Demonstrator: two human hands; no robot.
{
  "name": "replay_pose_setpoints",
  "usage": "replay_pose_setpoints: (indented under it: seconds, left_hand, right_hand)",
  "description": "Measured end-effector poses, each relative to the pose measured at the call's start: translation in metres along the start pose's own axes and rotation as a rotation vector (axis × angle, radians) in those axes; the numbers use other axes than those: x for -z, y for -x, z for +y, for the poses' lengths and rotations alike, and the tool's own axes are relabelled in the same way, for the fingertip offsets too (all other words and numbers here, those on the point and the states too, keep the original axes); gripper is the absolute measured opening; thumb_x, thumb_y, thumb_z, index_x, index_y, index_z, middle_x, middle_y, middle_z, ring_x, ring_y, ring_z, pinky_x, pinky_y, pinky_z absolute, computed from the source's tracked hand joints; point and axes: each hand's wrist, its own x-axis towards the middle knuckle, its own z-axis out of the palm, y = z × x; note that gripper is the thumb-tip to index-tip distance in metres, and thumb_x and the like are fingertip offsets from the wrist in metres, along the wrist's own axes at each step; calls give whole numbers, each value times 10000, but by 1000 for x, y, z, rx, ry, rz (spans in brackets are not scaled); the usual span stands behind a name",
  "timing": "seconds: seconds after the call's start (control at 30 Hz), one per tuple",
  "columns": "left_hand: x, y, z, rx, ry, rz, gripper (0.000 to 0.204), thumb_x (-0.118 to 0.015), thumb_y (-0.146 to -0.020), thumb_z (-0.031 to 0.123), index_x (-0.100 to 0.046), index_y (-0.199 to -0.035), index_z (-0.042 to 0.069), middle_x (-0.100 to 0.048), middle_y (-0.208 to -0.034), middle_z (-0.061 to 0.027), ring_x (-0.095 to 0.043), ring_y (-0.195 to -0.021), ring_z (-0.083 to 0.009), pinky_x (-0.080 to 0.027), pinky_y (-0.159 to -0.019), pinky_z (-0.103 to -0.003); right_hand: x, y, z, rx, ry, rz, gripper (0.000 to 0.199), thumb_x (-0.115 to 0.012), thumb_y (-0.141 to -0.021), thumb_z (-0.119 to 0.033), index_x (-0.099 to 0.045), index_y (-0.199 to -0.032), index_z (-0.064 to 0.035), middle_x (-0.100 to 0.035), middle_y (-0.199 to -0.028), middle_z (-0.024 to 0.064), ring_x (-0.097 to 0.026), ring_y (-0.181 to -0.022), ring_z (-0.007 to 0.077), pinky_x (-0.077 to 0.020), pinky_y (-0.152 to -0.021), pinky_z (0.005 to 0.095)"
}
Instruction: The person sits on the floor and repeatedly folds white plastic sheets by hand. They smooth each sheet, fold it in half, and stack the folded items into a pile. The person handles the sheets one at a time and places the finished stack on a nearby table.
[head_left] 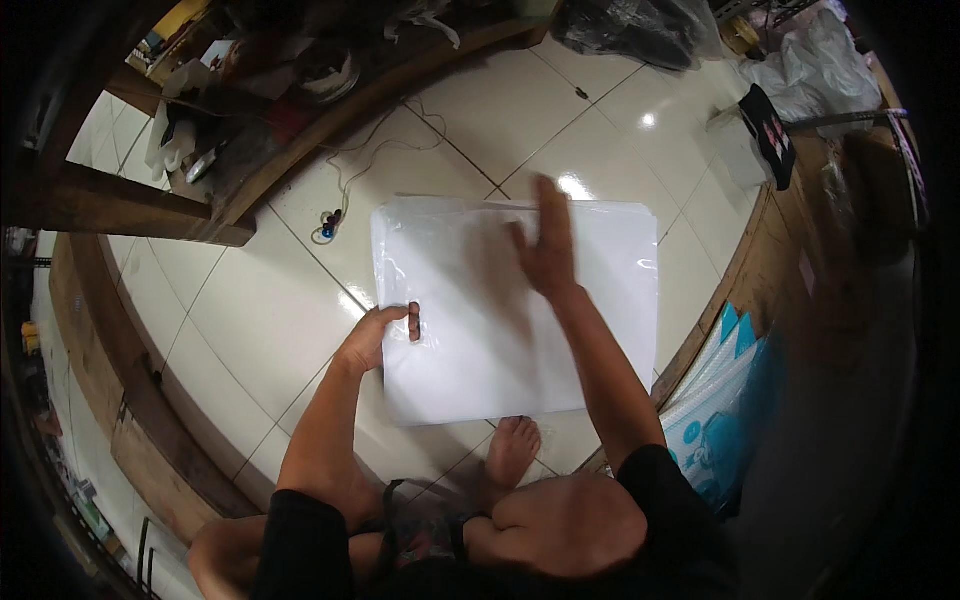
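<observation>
Your left hand (372, 337) pinches the white bag (480, 365) between its fingers; your blurred right hand (549, 250) passes over it, fingers together.

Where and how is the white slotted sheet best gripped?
Probably by the strip along the left edge of the white slotted sheet, coming from the left: the slot lets fingers through, and the left hand grips there, fingers showing in it.

No lettering or numbers can be read.
</observation>
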Motion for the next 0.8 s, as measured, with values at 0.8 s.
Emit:
replay_pose_setpoints:
  seconds: [0.8]
  left_hand:
    - [-18,15,5,6,1,130,142,-601,-882,190,-577,-850,53,-528,-685,-24,-519,-630,-137,-474,-614,-271]
  right_hand:
    - [132,150,140,-1070,-367,-200,440,-602,-858,-287,-554,-1094,80,-596,-1023,238,-600,-899,305,-477,-797,375]
